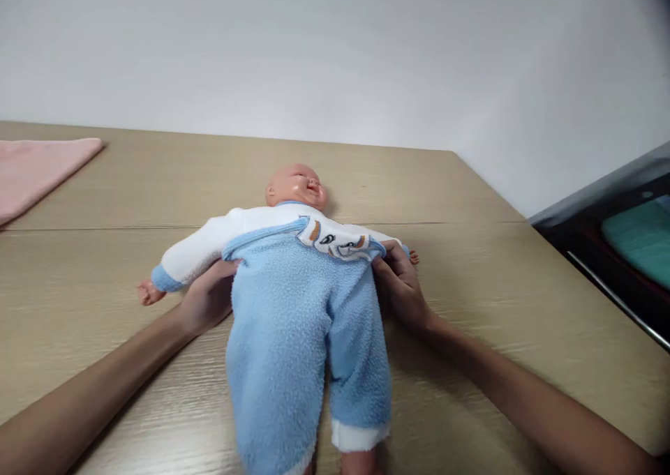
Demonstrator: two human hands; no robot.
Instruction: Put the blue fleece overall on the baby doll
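A baby doll (296, 185) lies on its back on a wooden table (471, 266), head away from me. It wears a fleece one-piece suit (293, 321), light blue over the body and legs, white at the sleeves. My left hand (209, 297) grips the suit at the doll's side under its outstretched arm. My right hand (398, 283) pinches the suit's upper edge at the other side, near a printed patch (335, 241). Both hands are closed on the fabric.
A pink cloth (36, 171) lies at the table's far left. To the right, beyond the table edge, stands a dark unit (601, 252) holding a teal folded cloth (641, 238). A white wall runs behind the table.
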